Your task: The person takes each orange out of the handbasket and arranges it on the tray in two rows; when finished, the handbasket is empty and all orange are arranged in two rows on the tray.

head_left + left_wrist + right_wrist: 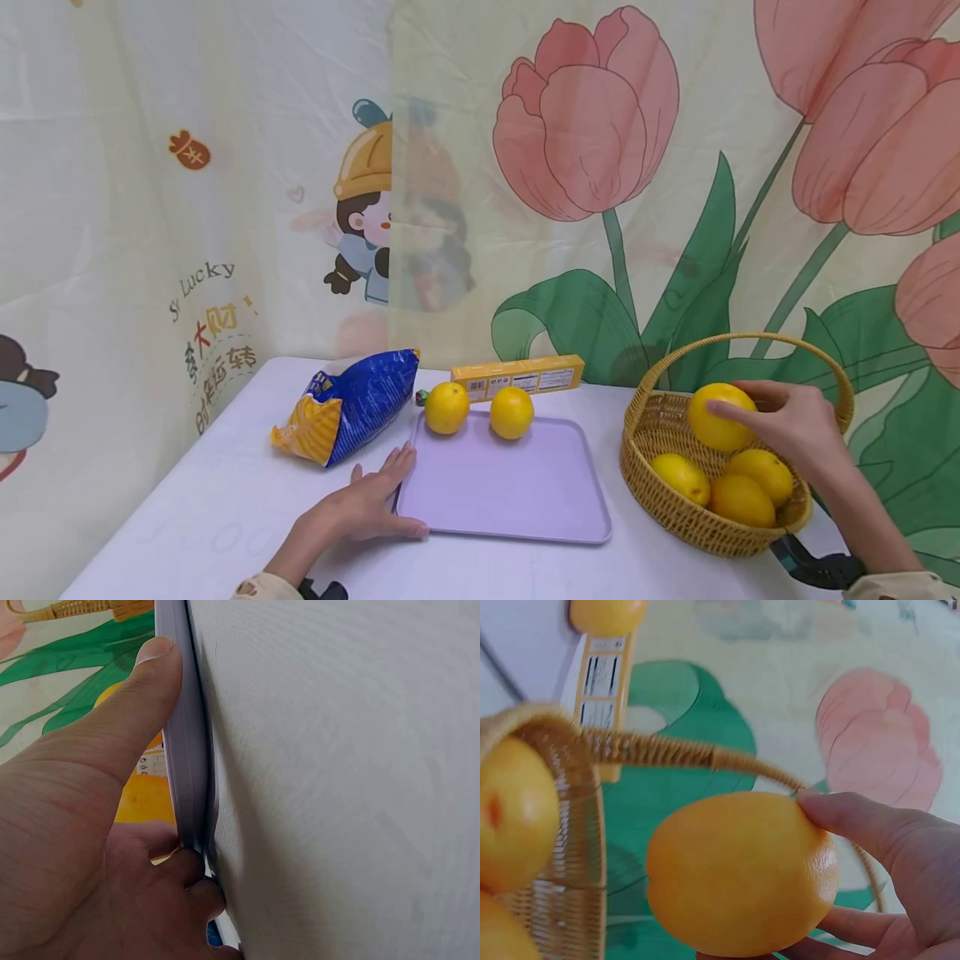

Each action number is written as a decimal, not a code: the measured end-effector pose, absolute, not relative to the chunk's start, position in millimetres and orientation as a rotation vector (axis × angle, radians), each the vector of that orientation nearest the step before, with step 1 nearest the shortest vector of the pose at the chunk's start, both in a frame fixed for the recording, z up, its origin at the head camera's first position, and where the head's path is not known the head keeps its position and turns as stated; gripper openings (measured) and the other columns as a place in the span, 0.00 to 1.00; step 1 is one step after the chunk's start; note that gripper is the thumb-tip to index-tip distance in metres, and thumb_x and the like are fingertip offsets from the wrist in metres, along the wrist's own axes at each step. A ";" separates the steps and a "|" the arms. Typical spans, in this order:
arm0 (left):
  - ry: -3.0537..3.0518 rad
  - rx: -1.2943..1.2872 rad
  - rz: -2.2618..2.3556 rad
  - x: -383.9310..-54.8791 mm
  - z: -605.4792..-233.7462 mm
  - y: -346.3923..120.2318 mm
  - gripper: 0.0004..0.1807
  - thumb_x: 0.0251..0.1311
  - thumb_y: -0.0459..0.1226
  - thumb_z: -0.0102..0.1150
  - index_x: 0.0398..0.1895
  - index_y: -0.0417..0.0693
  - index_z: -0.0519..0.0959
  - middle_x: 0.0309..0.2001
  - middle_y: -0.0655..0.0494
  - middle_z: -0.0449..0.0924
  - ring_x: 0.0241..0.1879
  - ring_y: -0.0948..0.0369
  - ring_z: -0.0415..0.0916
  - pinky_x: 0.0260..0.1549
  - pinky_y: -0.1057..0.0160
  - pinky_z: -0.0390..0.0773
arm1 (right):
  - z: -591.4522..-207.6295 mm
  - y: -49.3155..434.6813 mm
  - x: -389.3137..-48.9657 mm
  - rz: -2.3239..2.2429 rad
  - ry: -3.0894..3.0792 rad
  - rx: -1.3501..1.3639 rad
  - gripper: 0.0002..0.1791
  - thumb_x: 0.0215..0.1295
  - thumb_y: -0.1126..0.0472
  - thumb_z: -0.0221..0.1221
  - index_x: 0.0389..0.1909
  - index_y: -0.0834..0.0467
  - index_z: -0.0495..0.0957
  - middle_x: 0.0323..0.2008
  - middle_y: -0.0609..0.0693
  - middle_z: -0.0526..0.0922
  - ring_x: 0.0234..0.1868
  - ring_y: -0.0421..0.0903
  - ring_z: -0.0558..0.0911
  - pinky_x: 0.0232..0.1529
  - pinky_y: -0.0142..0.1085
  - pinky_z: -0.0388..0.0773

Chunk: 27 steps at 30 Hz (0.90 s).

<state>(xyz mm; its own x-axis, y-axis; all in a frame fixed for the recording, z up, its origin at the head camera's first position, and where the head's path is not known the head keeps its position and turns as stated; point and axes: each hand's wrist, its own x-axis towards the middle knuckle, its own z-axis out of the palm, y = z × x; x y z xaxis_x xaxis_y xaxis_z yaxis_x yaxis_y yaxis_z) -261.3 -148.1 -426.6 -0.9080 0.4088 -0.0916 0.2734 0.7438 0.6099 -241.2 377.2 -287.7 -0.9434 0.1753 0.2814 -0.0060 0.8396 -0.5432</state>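
Note:
My right hand (802, 425) holds a yellow orange (722, 417) between thumb and fingers, above the wicker basket (637, 479). The right wrist view shows the thumb on top of this orange (739, 874), with the fingers partly hidden beneath it. Several more yellow fruits (742, 500) lie in the basket. On the left, my left hand (360, 504) rests spread against the near left corner of a lilac tray (502, 492); its thumb (154, 671) touches the tray's side in the left wrist view. Two oranges, one on the left (447, 408) and one on the right (512, 413), sit along the tray's far edge.
A blue and yellow snack bag (360, 408) lies left of the tray. Behind the tray is a long yellow box (517, 377), with a small wrapped piece (422, 397) near its left end. The basket's handle (738, 337) arches up behind the right hand. A printed curtain (450, 167) hangs behind the white table.

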 end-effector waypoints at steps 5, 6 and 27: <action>2.722 0.534 0.887 -261.9 -427.8 -148.1 0.63 0.56 0.56 0.81 0.85 0.35 0.57 0.86 0.34 0.47 0.85 0.37 0.46 0.77 0.23 0.36 | -279.9 359.3 -231.0 0.780 -2.727 -0.037 0.44 0.71 0.39 0.69 0.71 0.72 0.75 0.59 0.73 0.84 0.55 0.65 0.80 0.36 0.33 0.81; 2.722 0.532 0.884 -262.0 -427.6 -148.1 0.63 0.56 0.56 0.81 0.85 0.36 0.57 0.86 0.34 0.47 0.85 0.37 0.46 0.77 0.23 0.36 | -279.4 355.5 -229.8 0.776 -2.728 -0.012 0.44 0.71 0.39 0.70 0.71 0.71 0.75 0.59 0.73 0.84 0.56 0.65 0.80 0.38 0.34 0.80; 2.702 0.528 0.895 -264.2 -428.6 -149.7 0.66 0.55 0.59 0.80 0.86 0.36 0.54 0.86 0.34 0.46 0.85 0.37 0.44 0.77 0.23 0.35 | -282.0 297.6 -236.7 1.067 -2.576 0.256 0.36 0.70 0.48 0.74 0.71 0.63 0.79 0.62 0.64 0.85 0.53 0.57 0.90 0.44 0.26 0.86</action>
